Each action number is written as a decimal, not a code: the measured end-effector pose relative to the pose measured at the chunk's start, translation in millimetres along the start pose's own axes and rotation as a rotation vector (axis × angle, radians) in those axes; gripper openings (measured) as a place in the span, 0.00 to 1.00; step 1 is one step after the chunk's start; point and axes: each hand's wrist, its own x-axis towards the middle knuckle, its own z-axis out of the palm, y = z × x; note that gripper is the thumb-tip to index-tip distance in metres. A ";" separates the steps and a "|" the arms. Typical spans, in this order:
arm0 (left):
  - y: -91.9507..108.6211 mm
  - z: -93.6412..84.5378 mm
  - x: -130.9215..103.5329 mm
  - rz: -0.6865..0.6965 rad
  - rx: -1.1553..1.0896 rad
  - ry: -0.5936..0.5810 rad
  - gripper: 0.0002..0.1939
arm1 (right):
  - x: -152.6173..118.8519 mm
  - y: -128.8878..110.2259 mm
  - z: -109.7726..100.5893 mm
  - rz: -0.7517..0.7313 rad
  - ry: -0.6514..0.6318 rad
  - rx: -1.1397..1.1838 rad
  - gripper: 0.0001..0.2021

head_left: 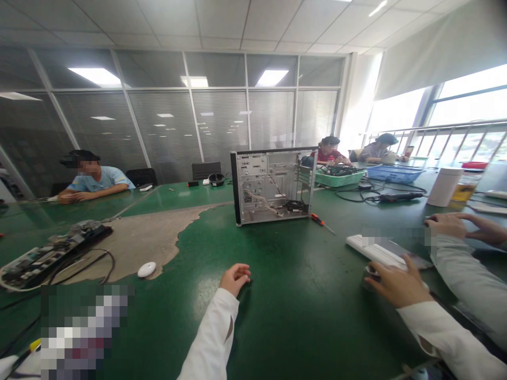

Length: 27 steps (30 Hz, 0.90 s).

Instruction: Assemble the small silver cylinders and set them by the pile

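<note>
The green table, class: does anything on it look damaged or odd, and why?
Yes. On the left, the green covering stops at a ragged edge beside a bare grey patch, as if torn or worn away. The computer case also stands with its side open, showing its insides.

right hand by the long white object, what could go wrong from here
The right hand is close to a neighbour's grey sleeve, so the two might bump. A slip could nudge the long white object. The screwdriver lies loose beside the open computer case, so a knock might roll it.
</note>
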 end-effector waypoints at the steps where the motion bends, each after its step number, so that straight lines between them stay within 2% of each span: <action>1: 1.0 -0.1 -0.5 0.002 0.002 0.005 0.11 | 3.6 -6.9 0.4 -0.040 -0.012 -0.005 0.13; 5: 5.1 -0.6 -1.5 0.001 -0.002 -0.023 0.11 | 15.8 -20.4 5.6 -0.165 -0.082 -0.004 0.14; 8: 4.4 -0.9 -0.4 0.001 0.003 -0.030 0.11 | 19.2 -28.5 9.5 -0.179 -0.073 0.020 0.14; 11: -1.1 -0.1 2.2 0.007 0.019 -0.019 0.11 | 21.0 -49.5 9.2 -0.198 -0.050 0.070 0.14; 15: -5.2 0.8 4.0 0.015 0.047 -0.004 0.11 | 27.0 -103.6 -0.4 -0.275 -0.073 0.218 0.14; 20: 6.2 -2.0 -1.3 0.039 0.248 -0.123 0.21 | 36.0 -193.0 -10.2 -0.385 -0.128 0.507 0.16; 24: 11.1 -2.9 -5.6 0.114 0.334 -0.134 0.33 | 38.3 -252.7 2.0 -0.417 -0.162 0.796 0.23; 27: 7.3 -2.5 -4.8 0.178 0.308 -0.094 0.37 | 39.1 -274.8 15.9 -0.336 -0.206 1.049 0.30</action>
